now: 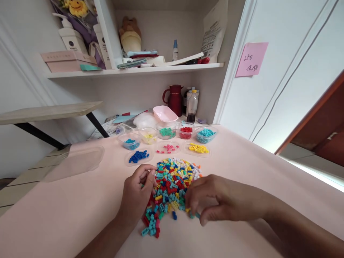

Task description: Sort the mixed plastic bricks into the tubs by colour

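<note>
A heap of small mixed-colour building bricks (pixel 172 182) lies on the pale pink table (pixel 80 200). My left hand (pixel 137 195) rests at the heap's left edge, fingers curled down onto the bricks; whether it holds one is hidden. My right hand (pixel 215 199) reaches in from the right, fingertips pinched at the heap's lower right edge among teal and yellow bricks. Behind the heap stand sorted lots: dark blue bricks (pixel 138 156), pink bricks (pixel 168 147) and yellow bricks (pixel 198 148) on clear lids, and cups of blue (pixel 130 142), pale yellow (pixel 148 136), green (pixel 166 132), red (pixel 185 132) and light blue (pixel 205 134).
A pink tray (pixel 164 114), a dark red jug (pixel 174 98) and bottles (pixel 192 104) stand at the back by the wall. A clear lid (pixel 80 161) lies at the left. Shelves with boxes and bottles hang above. A pink note (pixel 251 59) sticks to the right wall.
</note>
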`<state>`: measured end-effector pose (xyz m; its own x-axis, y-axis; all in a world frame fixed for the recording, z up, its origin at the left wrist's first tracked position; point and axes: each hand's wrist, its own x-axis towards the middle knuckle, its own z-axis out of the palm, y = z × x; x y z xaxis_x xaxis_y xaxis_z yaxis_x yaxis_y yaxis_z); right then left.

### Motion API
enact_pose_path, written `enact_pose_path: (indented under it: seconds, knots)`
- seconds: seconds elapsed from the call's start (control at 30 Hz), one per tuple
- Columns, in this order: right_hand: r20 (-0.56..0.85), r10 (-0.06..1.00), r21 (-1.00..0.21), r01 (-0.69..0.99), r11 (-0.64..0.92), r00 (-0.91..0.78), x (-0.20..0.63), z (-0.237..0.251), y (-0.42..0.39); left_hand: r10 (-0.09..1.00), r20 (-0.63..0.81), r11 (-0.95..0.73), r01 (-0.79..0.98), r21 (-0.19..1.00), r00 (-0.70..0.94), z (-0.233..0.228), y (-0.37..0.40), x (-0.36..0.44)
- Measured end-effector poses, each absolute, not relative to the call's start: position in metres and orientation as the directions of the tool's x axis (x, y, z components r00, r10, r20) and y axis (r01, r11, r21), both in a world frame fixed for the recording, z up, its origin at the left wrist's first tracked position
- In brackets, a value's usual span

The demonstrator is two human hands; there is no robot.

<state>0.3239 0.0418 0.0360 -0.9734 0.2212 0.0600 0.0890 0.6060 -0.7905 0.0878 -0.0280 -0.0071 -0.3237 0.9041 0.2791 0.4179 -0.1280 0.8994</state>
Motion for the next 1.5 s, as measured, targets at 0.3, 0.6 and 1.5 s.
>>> enact_pose_path:
  seconds: [0.3,0.6,1.5]
  knots:
    - [0.103,0.628,-0.948,0.115,0.297,-0.771,0.322,0.035,0.049,0.9,0.308,-0.124,0.497,0.859,-0.307,-0.009,-0.029,0.084]
    - [0.122,0.753,-0.989,-0.012,0.15,-0.646,0.324,0.02,0.081,0.885,0.324,-0.114,0.519,0.847,-0.335,-0.014,-0.027,0.076]
    - [0.22,0.945,-0.975,0.027,0.22,0.243,0.342,0.017,0.183,0.801,0.321,-0.201,0.279,0.939,-0.505,-0.014,-0.02,0.075]
